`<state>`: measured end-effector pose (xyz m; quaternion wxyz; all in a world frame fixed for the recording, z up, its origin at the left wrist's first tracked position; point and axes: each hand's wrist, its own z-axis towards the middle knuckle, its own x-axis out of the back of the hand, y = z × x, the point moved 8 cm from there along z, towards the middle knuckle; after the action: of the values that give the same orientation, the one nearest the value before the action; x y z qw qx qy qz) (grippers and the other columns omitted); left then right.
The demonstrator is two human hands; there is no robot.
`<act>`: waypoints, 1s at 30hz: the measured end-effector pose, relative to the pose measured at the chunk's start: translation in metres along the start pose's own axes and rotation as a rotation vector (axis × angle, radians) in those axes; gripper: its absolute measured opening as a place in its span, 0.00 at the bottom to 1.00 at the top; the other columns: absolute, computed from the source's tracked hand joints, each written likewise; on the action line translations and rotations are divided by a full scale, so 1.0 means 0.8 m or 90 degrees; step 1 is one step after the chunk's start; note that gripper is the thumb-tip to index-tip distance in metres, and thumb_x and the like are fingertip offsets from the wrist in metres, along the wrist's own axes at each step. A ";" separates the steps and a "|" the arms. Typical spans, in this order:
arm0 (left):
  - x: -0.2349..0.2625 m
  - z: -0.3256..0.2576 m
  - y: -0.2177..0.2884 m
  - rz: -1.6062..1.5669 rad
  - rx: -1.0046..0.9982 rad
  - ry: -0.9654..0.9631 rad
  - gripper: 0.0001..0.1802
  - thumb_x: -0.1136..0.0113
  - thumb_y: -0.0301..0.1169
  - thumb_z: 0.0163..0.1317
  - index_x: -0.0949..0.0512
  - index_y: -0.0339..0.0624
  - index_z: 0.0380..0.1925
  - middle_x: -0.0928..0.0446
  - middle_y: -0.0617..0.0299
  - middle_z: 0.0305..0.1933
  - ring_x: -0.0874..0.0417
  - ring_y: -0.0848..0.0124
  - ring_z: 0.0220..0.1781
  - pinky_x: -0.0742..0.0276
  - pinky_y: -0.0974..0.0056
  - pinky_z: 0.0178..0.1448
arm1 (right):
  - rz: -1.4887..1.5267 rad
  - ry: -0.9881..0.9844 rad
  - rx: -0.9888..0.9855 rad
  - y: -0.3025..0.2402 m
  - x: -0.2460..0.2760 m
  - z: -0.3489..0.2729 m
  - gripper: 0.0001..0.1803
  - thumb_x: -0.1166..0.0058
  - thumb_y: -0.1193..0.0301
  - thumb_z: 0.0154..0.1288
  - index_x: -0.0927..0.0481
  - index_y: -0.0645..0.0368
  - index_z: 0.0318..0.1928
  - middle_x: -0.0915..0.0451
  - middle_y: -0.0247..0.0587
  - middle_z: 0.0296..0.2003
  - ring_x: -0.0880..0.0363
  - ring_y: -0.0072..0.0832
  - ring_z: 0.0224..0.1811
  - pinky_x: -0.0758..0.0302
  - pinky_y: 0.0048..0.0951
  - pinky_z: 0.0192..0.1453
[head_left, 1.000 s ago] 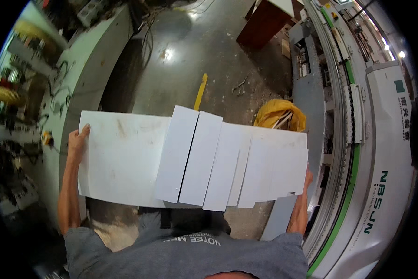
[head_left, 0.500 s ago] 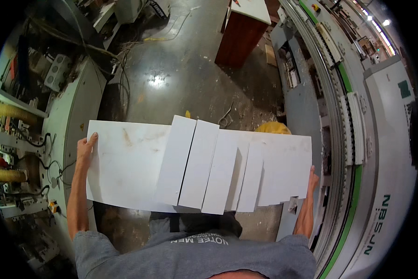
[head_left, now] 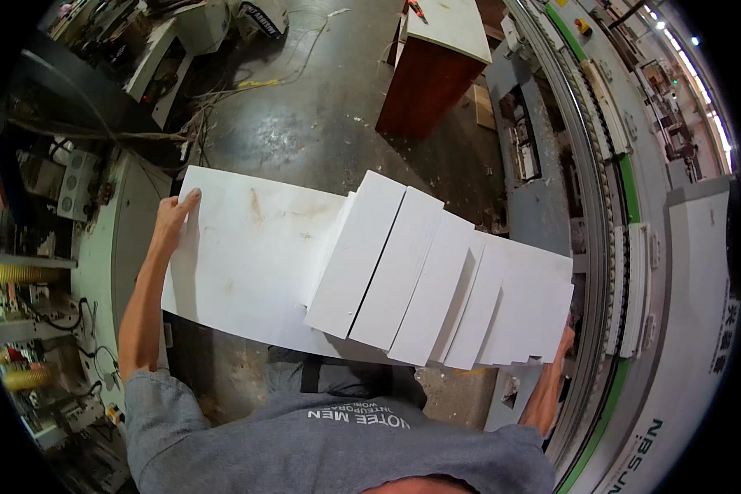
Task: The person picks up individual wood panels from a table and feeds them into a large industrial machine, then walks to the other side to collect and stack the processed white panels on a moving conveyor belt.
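A long white board [head_left: 238, 247] spans the space in front of my body, slanting with its left end farther away and its right end nearer to me. My left hand [head_left: 175, 216] grips the board's left end, thumb on top and fingers underneath. At the right end my right hand [head_left: 565, 342] holds the edge, its fingers partly hidden by the boards. Several narrower white panels [head_left: 358, 255] lie crosswise on the long board, fanned and overlapping from its middle toward the right.
A long machine with a metal rail [head_left: 589, 156] and green strips runs along my right. To the left stands a pale machine cabinet [head_left: 140, 222] with yellow hoses [head_left: 24, 274] beside it. Ahead is a reddish-brown cabinet [head_left: 428, 86] with a white top. Cables [head_left: 280, 82] lie on the concrete floor [head_left: 304, 140].
The long board has turned: its left end has risen away from me with my left hand, and its right end has come nearer. The narrower panels now sit farther right.
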<state>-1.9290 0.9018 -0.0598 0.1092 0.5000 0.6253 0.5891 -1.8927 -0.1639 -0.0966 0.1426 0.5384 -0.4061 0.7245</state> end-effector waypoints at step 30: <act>-0.361 0.669 0.460 0.180 -0.082 -0.132 0.31 0.31 0.60 0.52 0.21 0.38 0.23 0.28 0.64 0.21 0.27 0.73 0.24 0.32 0.62 0.31 | -0.003 -0.009 -0.184 -0.397 -0.194 0.159 0.41 0.55 0.38 0.70 0.18 0.68 0.25 0.21 0.45 0.21 0.21 0.32 0.24 0.25 0.39 0.29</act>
<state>-1.2200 0.9481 -0.0299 0.1210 0.6329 0.4953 0.5826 -1.5450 -0.0227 -0.0862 0.2175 0.5183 -0.5060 0.6542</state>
